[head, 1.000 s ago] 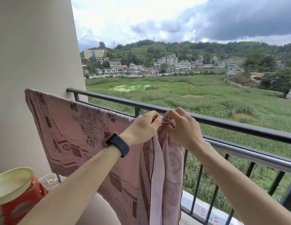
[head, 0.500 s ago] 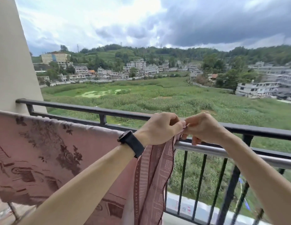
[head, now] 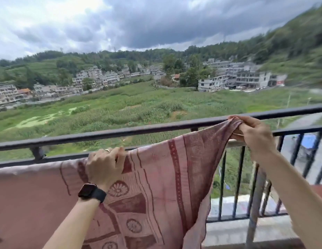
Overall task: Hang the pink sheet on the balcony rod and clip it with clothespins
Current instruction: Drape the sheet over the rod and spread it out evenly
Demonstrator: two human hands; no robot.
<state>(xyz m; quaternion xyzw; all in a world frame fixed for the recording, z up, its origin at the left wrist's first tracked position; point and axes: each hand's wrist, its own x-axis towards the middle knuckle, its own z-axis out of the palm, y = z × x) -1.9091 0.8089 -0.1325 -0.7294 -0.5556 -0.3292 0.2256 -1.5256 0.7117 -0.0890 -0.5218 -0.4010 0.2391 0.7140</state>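
Observation:
The pink sheet [head: 156, 191], patterned in dark red, drapes over the balcony's inner rod from the left edge to the middle. My left hand [head: 105, 166], with a black watch on the wrist, grips the sheet's top edge on the rod. My right hand [head: 253, 133] holds the sheet's corner bunched up, lifted to the level of the black top rail. A short bare piece of the silver rod [head: 234, 143] shows just left of my right hand. No clothespins are in view.
The black top rail [head: 138, 130] runs across the whole view, with vertical black bars [head: 237, 186] below it on the right. Behind the bars lies a concrete ledge [head: 246, 229]. Beyond are green fields, houses and hills.
My hands were together on the bunched corner; now they are far apart. The right hand has pulled the corner to the right, spreading the sheet, and the view has turned right.

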